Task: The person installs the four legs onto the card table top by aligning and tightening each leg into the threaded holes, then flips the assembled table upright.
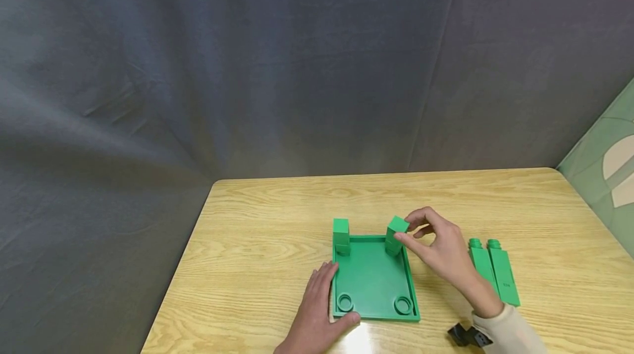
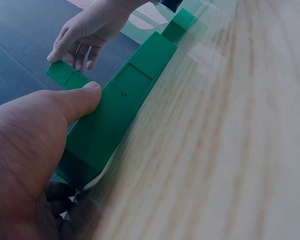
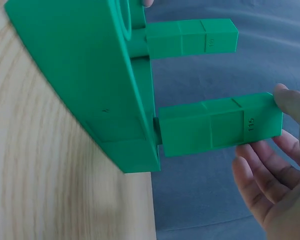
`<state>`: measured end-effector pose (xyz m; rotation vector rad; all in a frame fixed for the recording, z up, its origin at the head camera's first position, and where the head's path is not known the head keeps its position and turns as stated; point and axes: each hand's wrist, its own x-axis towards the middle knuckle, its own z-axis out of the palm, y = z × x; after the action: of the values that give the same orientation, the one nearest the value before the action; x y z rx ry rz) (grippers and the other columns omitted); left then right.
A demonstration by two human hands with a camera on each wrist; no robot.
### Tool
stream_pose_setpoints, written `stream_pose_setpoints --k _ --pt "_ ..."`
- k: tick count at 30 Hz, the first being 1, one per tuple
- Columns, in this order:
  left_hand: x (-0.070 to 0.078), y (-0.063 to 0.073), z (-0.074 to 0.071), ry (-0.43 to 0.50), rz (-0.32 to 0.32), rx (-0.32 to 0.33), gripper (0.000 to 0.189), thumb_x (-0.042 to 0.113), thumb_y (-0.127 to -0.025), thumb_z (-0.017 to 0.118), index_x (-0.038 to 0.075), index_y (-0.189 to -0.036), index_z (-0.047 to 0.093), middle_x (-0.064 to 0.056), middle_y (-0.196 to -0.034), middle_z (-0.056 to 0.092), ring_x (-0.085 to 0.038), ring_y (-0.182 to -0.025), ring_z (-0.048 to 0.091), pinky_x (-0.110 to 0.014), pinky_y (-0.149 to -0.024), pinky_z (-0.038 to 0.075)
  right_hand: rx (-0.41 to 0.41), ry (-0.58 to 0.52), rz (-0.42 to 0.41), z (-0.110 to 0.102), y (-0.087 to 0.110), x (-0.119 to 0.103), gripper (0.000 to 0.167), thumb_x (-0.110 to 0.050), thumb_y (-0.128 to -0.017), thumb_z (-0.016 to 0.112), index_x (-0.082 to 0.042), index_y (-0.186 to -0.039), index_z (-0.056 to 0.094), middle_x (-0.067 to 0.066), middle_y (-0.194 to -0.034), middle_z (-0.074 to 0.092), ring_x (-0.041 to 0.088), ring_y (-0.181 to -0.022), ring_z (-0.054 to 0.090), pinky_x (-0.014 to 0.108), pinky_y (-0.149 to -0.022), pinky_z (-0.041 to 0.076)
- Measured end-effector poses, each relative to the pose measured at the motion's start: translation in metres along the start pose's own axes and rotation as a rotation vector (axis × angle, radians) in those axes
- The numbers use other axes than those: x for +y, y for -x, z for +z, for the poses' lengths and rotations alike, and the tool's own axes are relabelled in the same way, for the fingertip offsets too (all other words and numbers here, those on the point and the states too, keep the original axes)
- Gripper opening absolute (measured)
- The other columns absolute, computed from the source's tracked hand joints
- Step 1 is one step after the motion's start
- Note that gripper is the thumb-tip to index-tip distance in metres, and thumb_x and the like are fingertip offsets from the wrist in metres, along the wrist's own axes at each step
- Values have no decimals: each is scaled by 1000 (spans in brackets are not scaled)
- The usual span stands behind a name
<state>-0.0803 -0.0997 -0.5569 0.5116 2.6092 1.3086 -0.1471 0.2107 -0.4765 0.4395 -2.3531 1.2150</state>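
Observation:
A green square panel (image 1: 373, 279) with a raised rim lies on the table. My left hand (image 1: 317, 310) grips its near left corner, fingers along the left side and thumb at the front edge. At the far right corner stands a green leg (image 1: 395, 234), leaning slightly; my right hand (image 1: 441, 249) pinches its upper end between thumb and fingers. In the right wrist view, a narrow neck shows between this leg (image 3: 225, 122) and the panel (image 3: 122, 125). Another leg (image 1: 341, 234) stands upright at the far left corner. Round sockets (image 1: 339, 303) sit in both near corners.
Two more green legs (image 1: 504, 277) with threaded ends lie side by side on the wooden table (image 1: 257, 233), right of the right forearm. A small black object (image 1: 459, 335) is by the right sleeve (image 1: 510, 332). Dark grey fabric (image 1: 317, 67) hangs behind the table.

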Motion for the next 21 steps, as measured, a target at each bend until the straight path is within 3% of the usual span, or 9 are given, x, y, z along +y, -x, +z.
stream_pose_setpoints --k 6,10,16,21 --pt "0 0 0 2 1 -3 100 61 -101 77 15 -176 30 -14 -179 34 -41 -168 26 -66 -137 19 -45 4 -75 2 -1 3 55 4 -86 91 -12 -137 77 -3 -106 73 10 -87 68 26 -71 66" --pt "0 0 0 -4 6 3 100 61 -100 77 16 -176 30 -13 -179 35 -41 -167 27 -66 -137 19 -67 8 -89 -2 -1 4 49 2 -91 88 -13 -137 78 -4 -110 75 15 -91 69 28 -73 67" --pt "2 0 0 -8 -2 0 100 62 -100 77 16 -176 30 -13 -179 34 -41 -167 27 -66 -137 19 -62 2 -136 -5 -2 4 49 5 -90 85 -10 -136 79 -3 -112 76 14 -93 68 20 -77 63" --pt "1 0 0 4 -10 -4 100 62 -100 77 17 -176 29 -13 -179 33 -40 -168 25 -67 -137 18 -50 3 -101 -4 -2 4 45 7 -86 89 -8 -127 79 -2 -110 76 14 -92 70 19 -76 64"
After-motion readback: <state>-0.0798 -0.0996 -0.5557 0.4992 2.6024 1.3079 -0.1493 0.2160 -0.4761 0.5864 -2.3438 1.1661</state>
